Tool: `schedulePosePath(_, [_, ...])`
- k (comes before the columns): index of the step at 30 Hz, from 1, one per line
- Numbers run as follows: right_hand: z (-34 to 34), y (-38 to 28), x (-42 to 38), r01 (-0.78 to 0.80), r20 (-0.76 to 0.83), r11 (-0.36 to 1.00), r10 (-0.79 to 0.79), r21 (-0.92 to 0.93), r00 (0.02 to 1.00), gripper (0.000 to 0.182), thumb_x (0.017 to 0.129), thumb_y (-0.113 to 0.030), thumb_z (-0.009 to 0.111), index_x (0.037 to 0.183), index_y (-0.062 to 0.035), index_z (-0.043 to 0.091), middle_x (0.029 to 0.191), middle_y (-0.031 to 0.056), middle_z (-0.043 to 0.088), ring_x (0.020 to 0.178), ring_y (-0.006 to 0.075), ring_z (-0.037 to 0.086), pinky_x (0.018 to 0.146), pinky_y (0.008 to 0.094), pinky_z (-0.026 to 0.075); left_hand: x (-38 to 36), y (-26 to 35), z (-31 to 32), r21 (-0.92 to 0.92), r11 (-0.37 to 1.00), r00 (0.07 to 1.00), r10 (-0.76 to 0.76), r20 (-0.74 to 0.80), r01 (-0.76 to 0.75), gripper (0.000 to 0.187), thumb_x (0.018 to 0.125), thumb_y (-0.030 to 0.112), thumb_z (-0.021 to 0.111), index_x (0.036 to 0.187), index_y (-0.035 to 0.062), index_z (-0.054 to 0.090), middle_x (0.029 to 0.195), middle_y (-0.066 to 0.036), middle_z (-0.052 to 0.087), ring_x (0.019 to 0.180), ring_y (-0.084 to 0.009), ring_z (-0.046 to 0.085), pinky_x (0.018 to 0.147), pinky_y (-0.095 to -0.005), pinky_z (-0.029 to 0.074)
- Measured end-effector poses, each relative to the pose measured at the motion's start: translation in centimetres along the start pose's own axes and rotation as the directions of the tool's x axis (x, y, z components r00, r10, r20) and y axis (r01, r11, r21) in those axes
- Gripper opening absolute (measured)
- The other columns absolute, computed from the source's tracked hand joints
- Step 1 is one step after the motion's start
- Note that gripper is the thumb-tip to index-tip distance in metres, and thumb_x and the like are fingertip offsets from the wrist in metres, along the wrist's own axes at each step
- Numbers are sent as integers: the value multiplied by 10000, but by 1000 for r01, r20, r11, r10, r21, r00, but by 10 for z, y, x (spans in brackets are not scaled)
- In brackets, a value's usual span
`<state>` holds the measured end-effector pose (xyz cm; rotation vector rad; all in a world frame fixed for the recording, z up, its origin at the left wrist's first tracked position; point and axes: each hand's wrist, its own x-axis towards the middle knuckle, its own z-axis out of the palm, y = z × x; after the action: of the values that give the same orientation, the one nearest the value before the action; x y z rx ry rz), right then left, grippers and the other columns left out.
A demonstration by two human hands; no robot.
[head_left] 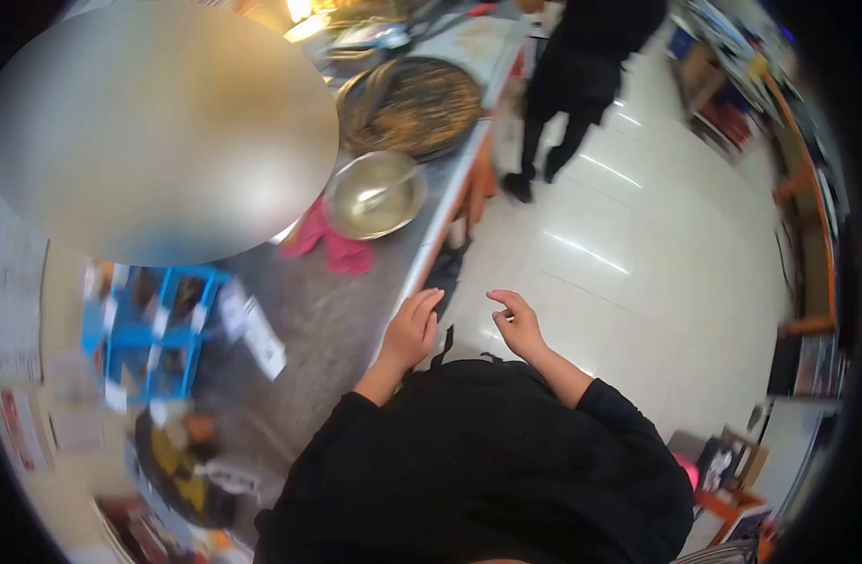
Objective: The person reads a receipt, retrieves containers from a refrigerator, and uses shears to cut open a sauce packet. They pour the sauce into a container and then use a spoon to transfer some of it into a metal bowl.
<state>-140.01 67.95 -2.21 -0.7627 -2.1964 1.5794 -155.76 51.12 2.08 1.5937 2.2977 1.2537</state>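
Note:
My left hand [415, 329] is beside the edge of the grey worktop [323, 320], its fingers stretched out and nothing in them. Over the floor, my right hand [516, 321] has its fingers partly bent and apart, with no object visible in it. A metal bowl [375, 195] with a pale utensil inside stands on the worktop, beyond my left hand. Pink cloths [342, 254] lie against the near side of the bowl. Behind it is a large round tray [422, 105] with a brown, patchy surface.
A blue divided rack [156, 329] stands at the left, with a blurred white label or paper [260, 338] beside it. A person in dark clothes [577, 85] is on the tiled floor [628, 273] ahead. Shelving [807, 188] lines the right side. A blurred oval covers the upper left.

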Motion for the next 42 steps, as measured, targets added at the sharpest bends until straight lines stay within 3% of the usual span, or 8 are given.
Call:
schedulePosePath(6, [-207, 51, -51, -80, -360, 990, 116, 113, 926, 335, 788, 4, 545, 1101, -109, 586, 1115, 64, 539, 770, 120, 546, 699, 242, 460, 44, -48, 228, 31, 931, 581, -252, 774, 362, 398, 830, 194, 547, 1179, 13, 486, 1138, -212, 532, 1093, -346, 498, 900, -379, 417])
schedulePosePath(13, [-434, 134, -107, -171, -649, 933, 344, 315, 678, 308, 786, -25, 526, 1080, -77, 600, 961, 46, 601, 723, 106, 552, 665, 245, 468, 164, -58, 369, 394, 919, 268, -371, 889, -35, 315, 852, 207, 486, 1118, 42, 519, 943, -146, 591, 842, -233, 583, 728, -355, 465])
schedulePosePath(22, [-603, 266, -114, -280, -730, 825, 565, 491, 384, 248, 810, -73, 557, 1049, -32, 606, 884, 51, 624, 688, 126, 573, 643, 247, 487, 377, 14, 583, 399, 874, 143, -373, 917, -278, 322, 836, 175, 478, 1134, 55, 505, 864, -117, 600, 762, -197, 585, 656, -331, 472])
schedulePosePath(28, [-676, 306, -151, -111, -763, 755, 643, 646, -67, 221, 836, -148, 578, 1040, -74, 616, 858, 36, 620, 671, 114, 567, 583, 245, 463, 580, 122, 801, 283, 860, 249, -190, 950, -424, 332, 825, 154, 473, 1144, 64, 495, 811, -98, 606, 708, -173, 587, 609, -315, 477])
schedulePosePath(33, [-764, 341, -209, 95, -570, 638, 737, 764, -364, 225, 819, -106, 557, 1030, -48, 611, 856, 52, 623, 661, 121, 563, 579, 237, 462, 677, 304, 1020, -62, 998, 397, 63, 916, -17, 334, 821, 136, 475, 1147, 67, 494, 779, -88, 613, 652, -154, 581, 580, -294, 475])
schedulePosePath(39, [-973, 441, -266, -45, -669, 715, 628, 698, -399, 223, 826, -119, 562, 1035, -57, 611, 863, 52, 617, 684, 119, 560, 585, 248, 472, 656, 486, 1144, -352, 848, 244, 467, 850, -397, 289, 833, 169, 538, 1093, 44, 543, 782, -137, 613, 685, -214, 589, 646, -339, 480])
schedulePosePath(41, [-1072, 462, -260, -102, -771, 794, 538, 599, -340, 220, 832, -119, 564, 1037, -52, 608, 863, 55, 613, 695, 115, 555, 595, 253, 478, 648, 506, 1154, -128, 961, 57, 146, 988, -243, 313, 837, 207, 540, 1108, 50, 540, 868, -157, 616, 799, -285, 592, 722, -374, 473])
schedulePosePath(42, [-1124, 462, -248, -129, -829, 841, 473, 526, -299, 220, 832, -110, 563, 1034, -36, 606, 851, 64, 612, 695, 116, 553, 607, 256, 485, 644, 534, 1135, -92, 849, 33, 128, 991, -520, 318, 857, 227, 490, 1120, 56, 541, 962, -171, 609, 866, -276, 591, 779, -379, 461])
